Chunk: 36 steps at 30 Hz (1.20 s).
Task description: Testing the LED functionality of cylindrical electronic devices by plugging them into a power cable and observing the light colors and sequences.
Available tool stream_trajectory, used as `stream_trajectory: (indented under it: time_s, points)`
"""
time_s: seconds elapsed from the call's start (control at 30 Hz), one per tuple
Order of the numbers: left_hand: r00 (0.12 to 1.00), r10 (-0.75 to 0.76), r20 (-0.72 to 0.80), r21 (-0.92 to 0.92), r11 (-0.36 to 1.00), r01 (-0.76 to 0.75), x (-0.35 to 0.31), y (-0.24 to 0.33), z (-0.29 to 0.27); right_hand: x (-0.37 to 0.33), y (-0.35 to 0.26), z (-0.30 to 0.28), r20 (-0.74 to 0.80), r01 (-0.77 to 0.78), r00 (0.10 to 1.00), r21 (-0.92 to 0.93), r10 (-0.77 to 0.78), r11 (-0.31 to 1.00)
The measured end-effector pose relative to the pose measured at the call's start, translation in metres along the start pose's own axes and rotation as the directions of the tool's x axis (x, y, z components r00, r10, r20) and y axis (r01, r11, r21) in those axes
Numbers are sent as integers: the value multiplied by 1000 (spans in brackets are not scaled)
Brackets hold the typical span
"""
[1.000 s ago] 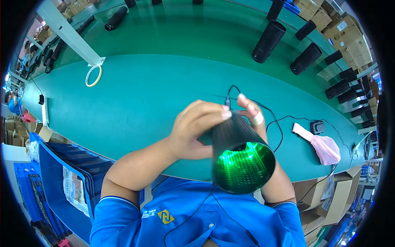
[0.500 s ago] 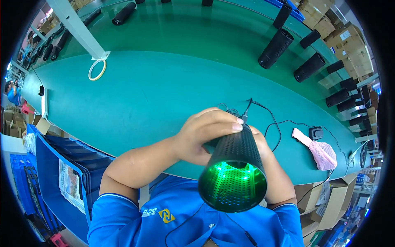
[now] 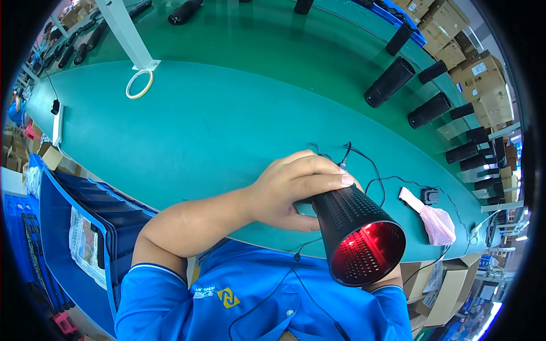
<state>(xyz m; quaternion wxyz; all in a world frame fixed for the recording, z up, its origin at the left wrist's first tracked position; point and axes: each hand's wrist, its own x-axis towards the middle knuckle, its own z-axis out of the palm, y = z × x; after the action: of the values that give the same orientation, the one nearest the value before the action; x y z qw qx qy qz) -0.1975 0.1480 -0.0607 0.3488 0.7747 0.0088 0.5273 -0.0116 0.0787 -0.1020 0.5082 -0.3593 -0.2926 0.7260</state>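
Note:
A black perforated tube (image 3: 352, 219) is held up in front of me, its open end tilted toward me and glowing red inside. My left hand (image 3: 296, 187) is closed around its far end, thumb underneath and fingers over the top. Close to those fingers, a thin black cable (image 3: 348, 154) with a grey plug meets the tube's far end. Most of my right hand (image 3: 357, 183) is behind the tube; only a sliver of skin shows at the far end, and its fingers are hidden. Part of my right forearm appears below the tube's rim.
A pink mesh pouch (image 3: 437, 226) and small black box (image 3: 430, 196) lie right on the green table (image 3: 187, 136). Several black tubes (image 3: 389, 82) stand beyond. A tape roll (image 3: 139, 84) sits by a white post (image 3: 126, 34). Blue bins (image 3: 74, 227) stand left, cartons (image 3: 449, 290) right.
The light inside the tube has turned from green to red. Its open end has swung to the right and slightly up, covering most of my right hand and forearm.

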Motion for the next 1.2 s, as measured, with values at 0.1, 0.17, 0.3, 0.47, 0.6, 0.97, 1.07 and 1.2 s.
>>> stream_trajectory:
  time_s: [0.1,0.17,0.3,0.47,0.6,0.97,1.07,1.2]
  points:
    - [999,30,24,29,999,-30,1,-1,-1,-2,2,-5,9,-29,1000,1,29,1000]
    - [999,36,34,44,998,-38,-1,-1,-3,0,-4,10,17,-40,999,5,40,999]
    - [998,58,37,63,996,-60,-4,1,-6,-15,-24,51,-78,80,992,-211,-98,974]
    - [996,70,54,61,995,-73,-2,-1,-8,-13,-27,52,-104,20,994,-44,-25,999]
    - [998,27,54,49,998,-29,1,2,-10,-17,-35,69,-177,2,984,-173,-33,985]
    - [996,35,87,35,999,-38,-7,1,-14,-7,-7,46,-212,-92,974,-69,75,993]
    - [994,50,99,20,998,-52,-5,0,-14,-9,-8,48,-244,-94,967,-47,80,994]
    - [998,18,62,-11,1000,-18,-5,-4,-18,-5,-17,62,-301,-112,948,-23,100,993]
